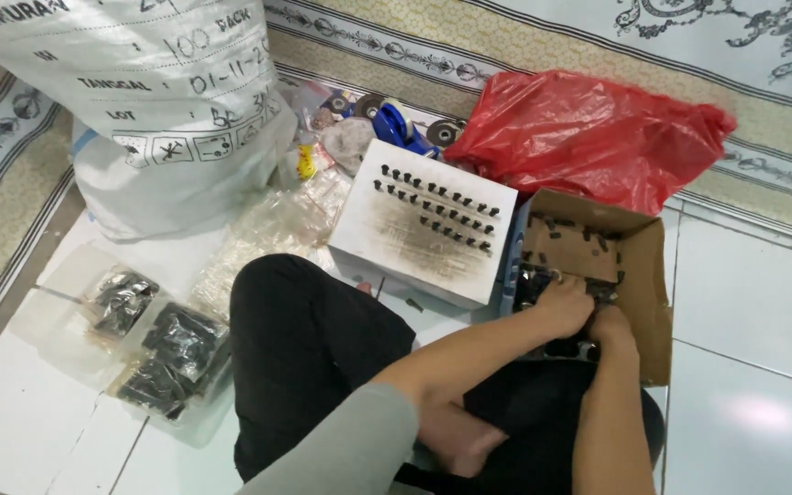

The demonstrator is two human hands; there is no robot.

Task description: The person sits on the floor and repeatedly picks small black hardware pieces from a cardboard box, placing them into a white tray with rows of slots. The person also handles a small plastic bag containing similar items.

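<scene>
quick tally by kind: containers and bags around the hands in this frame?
Cardboard box, both hands in it, left hand, right hand: 1
White block studded with small black parts: 1
Red plastic bag: 1
White woven sack: 1
Clear packets of dark parts: 3
Total: 7

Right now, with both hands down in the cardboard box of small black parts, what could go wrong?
1. The left hand and right hand crowd together in the cardboard box; a snag could flick small black parts onto the tiled floor.
2. The white block beside the box holds rows of upright black pieces; a stray elbow might topple them.
3. The packed clear bags lie by the knee and could get crushed.
</scene>
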